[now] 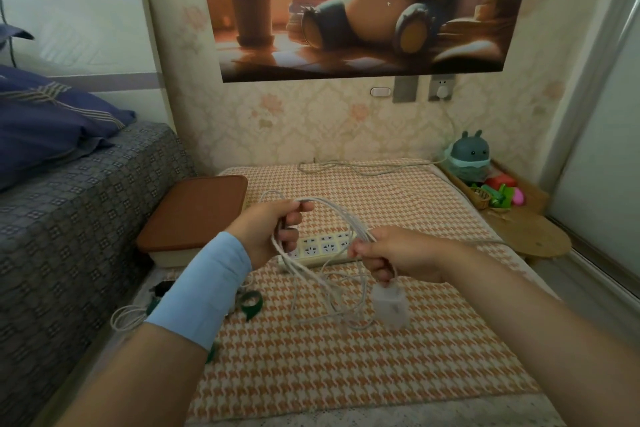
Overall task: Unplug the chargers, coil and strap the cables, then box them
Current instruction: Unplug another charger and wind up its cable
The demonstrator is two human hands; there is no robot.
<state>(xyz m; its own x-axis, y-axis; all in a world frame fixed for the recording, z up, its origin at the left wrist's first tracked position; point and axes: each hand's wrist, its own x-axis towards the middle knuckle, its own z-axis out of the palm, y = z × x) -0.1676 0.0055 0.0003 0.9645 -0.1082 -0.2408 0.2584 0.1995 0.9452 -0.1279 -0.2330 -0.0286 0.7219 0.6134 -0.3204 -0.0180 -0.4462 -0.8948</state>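
Note:
My left hand (273, 232) grips one end of several loops of a white charger cable (332, 215) above the mat. My right hand (391, 253) pinches the other end of the same loops. A white charger block (389, 305) dangles blurred below my right hand, with loose cable hanging around it. A white power strip (322, 248) lies on the mat under my hands. A dark green strap (251, 303) lies on the mat beside my left forearm. A second coiled white cable (124, 317) lies at the mat's left edge. A box with a brown lid (197, 215) stands to the left.
A houndstooth mat (346, 364) covers the floor. The bed (69, 218) runs along the left. The power strip's grey cord (363, 168) leads to a wall socket (441, 88). A round wooden stool (533, 236) and a tray of toys (491, 191) are at the right.

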